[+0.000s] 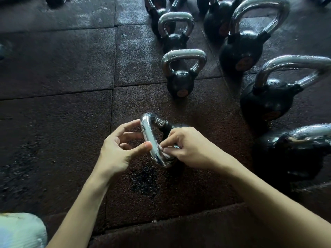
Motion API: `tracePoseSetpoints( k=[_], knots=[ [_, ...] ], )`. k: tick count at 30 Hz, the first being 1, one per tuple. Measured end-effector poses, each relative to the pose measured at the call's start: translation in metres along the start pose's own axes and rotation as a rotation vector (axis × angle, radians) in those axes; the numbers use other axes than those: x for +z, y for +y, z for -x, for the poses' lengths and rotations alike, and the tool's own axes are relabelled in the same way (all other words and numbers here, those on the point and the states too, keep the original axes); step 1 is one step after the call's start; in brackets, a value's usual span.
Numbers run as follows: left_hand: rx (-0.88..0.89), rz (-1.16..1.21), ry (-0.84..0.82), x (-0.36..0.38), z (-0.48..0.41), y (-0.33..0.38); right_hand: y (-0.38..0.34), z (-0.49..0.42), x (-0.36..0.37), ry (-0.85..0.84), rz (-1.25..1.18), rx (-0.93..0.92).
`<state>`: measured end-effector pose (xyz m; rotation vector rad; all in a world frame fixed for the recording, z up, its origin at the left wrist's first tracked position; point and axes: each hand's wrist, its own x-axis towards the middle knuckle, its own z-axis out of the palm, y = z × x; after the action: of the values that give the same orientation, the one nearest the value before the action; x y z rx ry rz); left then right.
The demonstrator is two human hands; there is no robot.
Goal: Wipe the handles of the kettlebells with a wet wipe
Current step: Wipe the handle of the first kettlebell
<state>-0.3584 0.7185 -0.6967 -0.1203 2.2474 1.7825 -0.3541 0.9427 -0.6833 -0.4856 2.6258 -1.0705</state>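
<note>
A small black kettlebell with a chrome handle (149, 138) lies tipped toward me on the dark rubber floor. My left hand (120, 145) touches the handle's left side with thumb and fingertips, fingers spread apart. My right hand (184, 145) reaches through the loop and pinches a small white wet wipe (163, 152) against the handle's lower part. The kettlebell's body (168, 127) is mostly hidden behind my right hand.
Several upright black kettlebells with chrome handles stand beyond and to the right: one close ahead (181, 72), bigger ones at the right (272, 90) and far right (295, 149). Rubber floor tiles (53, 86) spread left. Pale cloth (21, 230) shows at bottom left.
</note>
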Motion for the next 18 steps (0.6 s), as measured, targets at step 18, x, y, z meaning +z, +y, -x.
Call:
tracePoseSetpoints(
  k=[18],
  knots=[
    [0.004,0.007,0.022,0.004,0.003,0.001,-0.007,-0.015,0.017,0.325,-0.142,0.163]
  ],
)
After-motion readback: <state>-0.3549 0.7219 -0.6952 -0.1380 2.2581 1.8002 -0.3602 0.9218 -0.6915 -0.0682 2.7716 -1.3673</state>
